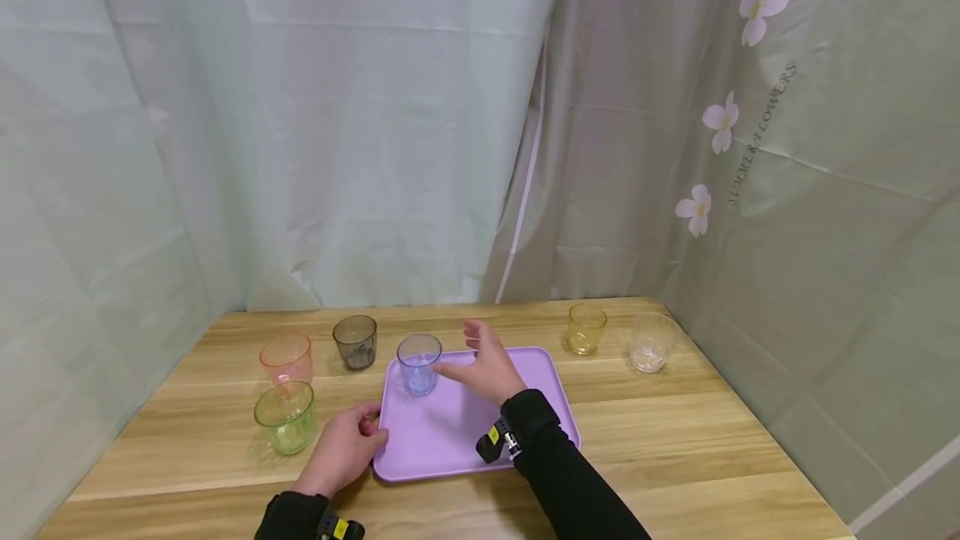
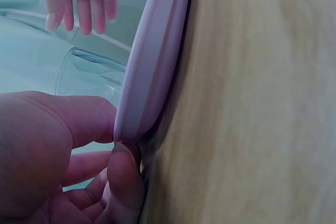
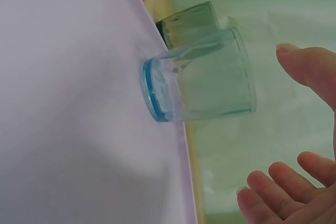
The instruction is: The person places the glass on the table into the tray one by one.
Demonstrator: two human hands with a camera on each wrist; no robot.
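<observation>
A clear blue cup (image 1: 418,365) stands upright near the far left corner of a purple tray (image 1: 457,440). In the right wrist view, the blue cup (image 3: 205,80) rests on the tray, with air between it and the spread fingers. My right hand (image 1: 483,365) hovers over the tray just right of the cup, holding nothing. At the tray's left edge, my left hand (image 1: 345,444) pinches the rim. The left wrist view has one digit on the upper side of the tray's rim (image 2: 152,61) and another under it.
Left of the tray stand a green cup (image 1: 287,419), a pink cup (image 1: 287,359) and a grey cup (image 1: 356,342). A yellow cup (image 1: 585,329) and a clear glass (image 1: 651,343) are at the right. Curtains (image 1: 375,148) border the wooden table (image 1: 675,457).
</observation>
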